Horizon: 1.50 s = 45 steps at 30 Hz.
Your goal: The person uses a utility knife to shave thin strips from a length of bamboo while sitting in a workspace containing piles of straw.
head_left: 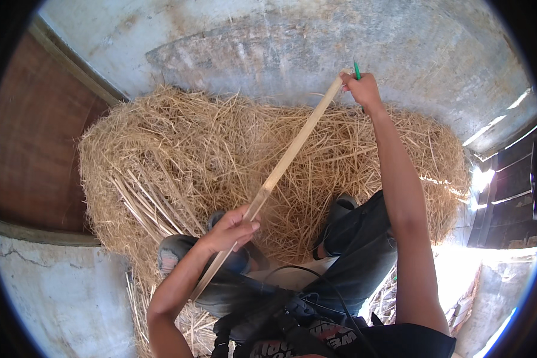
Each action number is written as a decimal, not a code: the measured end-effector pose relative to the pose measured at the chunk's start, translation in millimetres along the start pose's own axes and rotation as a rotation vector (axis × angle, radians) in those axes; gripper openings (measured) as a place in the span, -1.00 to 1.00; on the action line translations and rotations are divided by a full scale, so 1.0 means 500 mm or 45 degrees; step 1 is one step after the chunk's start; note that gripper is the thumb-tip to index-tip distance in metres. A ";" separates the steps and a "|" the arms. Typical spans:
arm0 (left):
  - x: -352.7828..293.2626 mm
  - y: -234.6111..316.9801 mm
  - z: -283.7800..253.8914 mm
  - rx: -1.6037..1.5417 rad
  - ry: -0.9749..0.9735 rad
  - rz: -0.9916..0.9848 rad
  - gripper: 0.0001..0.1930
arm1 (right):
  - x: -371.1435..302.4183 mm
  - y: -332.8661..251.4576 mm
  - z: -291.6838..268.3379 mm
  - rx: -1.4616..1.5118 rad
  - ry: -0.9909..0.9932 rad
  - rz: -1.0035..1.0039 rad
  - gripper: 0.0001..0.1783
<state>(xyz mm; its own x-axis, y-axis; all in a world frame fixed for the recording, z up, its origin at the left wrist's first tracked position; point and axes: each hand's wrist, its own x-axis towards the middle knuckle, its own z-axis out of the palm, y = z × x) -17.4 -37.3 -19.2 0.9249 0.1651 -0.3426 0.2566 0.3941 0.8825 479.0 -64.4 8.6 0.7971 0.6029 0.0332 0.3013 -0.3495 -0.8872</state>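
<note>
A long, flat, pale strip of wood or bamboo (298, 145) slants across the middle, from my lap up to the far right. My left hand (228, 230) grips its lower part, fingers wrapped round it. At the strip's upper end, my right hand (364, 91) pinches the tip with the arm stretched far out. A thin green stick, pen-like (357, 70), also pokes out of the right hand; most of it is hidden by the fingers. Below the strip lies a thick bed of straw (221, 137).
Several thin split sticks (140, 200) rest on the straw at left. My bent legs (361, 265) and sandals frame the lower middle, and a black cable (325, 279) loops over my lap. A pale wall (268, 56) stands behind; a brown door-like panel (39, 137) is at left.
</note>
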 end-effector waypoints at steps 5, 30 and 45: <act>0.006 0.006 -0.004 0.118 0.046 0.025 -0.82 | -0.049 -0.029 0.028 0.056 -0.193 -0.038 -0.60; 0.025 0.022 -0.023 0.366 0.164 0.160 -0.70 | -0.266 -0.128 0.159 0.200 -0.836 -0.221 -0.73; 0.040 0.022 -0.016 0.420 0.466 0.223 -0.75 | -0.387 -0.107 0.221 -0.811 -0.802 -0.653 -0.84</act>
<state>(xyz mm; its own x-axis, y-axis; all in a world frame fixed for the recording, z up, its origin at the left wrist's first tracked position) 1.5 -22.4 -18.8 0.8184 0.5315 -0.2185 0.2361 0.0357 0.9711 250.7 -83.1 -1.6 0.1316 0.9887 -0.0712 0.8953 -0.1494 -0.4196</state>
